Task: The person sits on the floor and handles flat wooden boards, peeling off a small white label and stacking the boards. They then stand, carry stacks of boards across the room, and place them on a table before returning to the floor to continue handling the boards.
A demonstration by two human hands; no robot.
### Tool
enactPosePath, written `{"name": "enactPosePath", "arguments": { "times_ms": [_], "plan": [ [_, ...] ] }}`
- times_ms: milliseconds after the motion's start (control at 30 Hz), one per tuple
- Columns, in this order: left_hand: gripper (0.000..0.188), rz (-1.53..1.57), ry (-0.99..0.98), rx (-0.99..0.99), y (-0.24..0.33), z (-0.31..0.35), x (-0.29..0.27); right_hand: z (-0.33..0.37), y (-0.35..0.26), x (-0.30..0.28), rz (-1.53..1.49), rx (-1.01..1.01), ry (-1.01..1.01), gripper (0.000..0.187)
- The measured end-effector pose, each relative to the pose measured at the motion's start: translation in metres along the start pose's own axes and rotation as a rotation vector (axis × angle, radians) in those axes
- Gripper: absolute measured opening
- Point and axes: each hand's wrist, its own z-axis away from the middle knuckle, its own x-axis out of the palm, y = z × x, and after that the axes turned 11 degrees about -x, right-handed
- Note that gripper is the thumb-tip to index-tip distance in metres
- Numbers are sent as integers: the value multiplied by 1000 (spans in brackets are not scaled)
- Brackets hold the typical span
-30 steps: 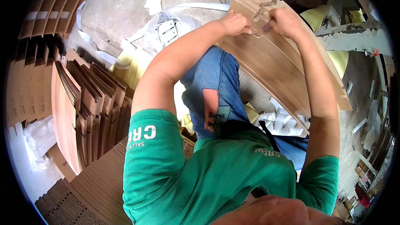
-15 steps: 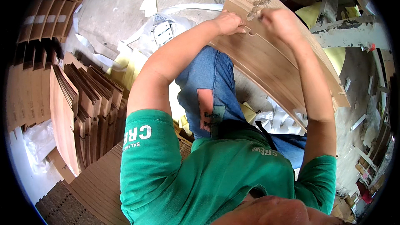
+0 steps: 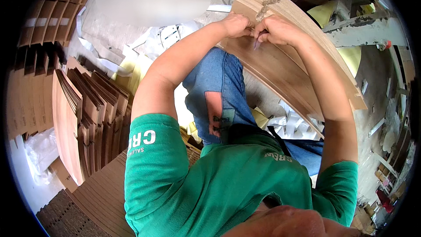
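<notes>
Across my lap and ahead of me lies a stack of long wood-coloured boards (image 3: 285, 72), its layered ends at the top. My right hand (image 3: 275, 30) is closed in a pinch over the top board's face. A thin purplish sliver-like thing (image 3: 256, 44) sticks out below its fingers; its kind is unclear. Close beside it, my left hand (image 3: 238, 25) is curled on the board near its left edge, fingers bent in. What that hand pinches, if anything, is hidden. The two hands nearly touch at the fingertips.
Folded brown cardboard pieces (image 3: 94, 118) stand on the left, with stacked cartons (image 3: 55, 13) behind. White plastic wrap (image 3: 169, 37) and paper strips (image 3: 294, 125) litter the floor. A worn pale beam (image 3: 364, 35) and scrap lie to the right.
My right hand has come left and down from the far edge of the stack to beside my left hand. The left hand's fingers have curled in. A purplish sliver now shows below the right fingers.
</notes>
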Motion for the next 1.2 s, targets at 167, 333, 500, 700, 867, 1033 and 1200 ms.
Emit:
{"name": "enactPosePath", "arguments": {
  "times_ms": [167, 333, 500, 700, 867, 1033, 1200],
  "plan": [
    [21, 31, -48, 28, 3, 2, -4, -5, 59, 15, -366, 115, 32, 17],
    [20, 48, 4, 66, -3, 7, 0, -2, 76, -22, -80, 130, -106, 10],
    [19, 41, 12, 88, -3, 11, -1, 1, 57, -27, -315, 61, -19, 11],
    [17, 27, 16, 138, 0, 0, 0, 22, 81, 33, -345, -23, 196, 15],
    [13, -53, 5, 96, 26, 0, -16, 78, 39, 70, -217, 286, 657, 21],
    [13, 43, -154, 159, 45, -16, -8, 91, 60, 60, -493, 327, 588, 15],
    [14, -139, -125, -32, 34, -1, -16, 107, 54, 2, -385, 483, 893, 18]
  ]
}}
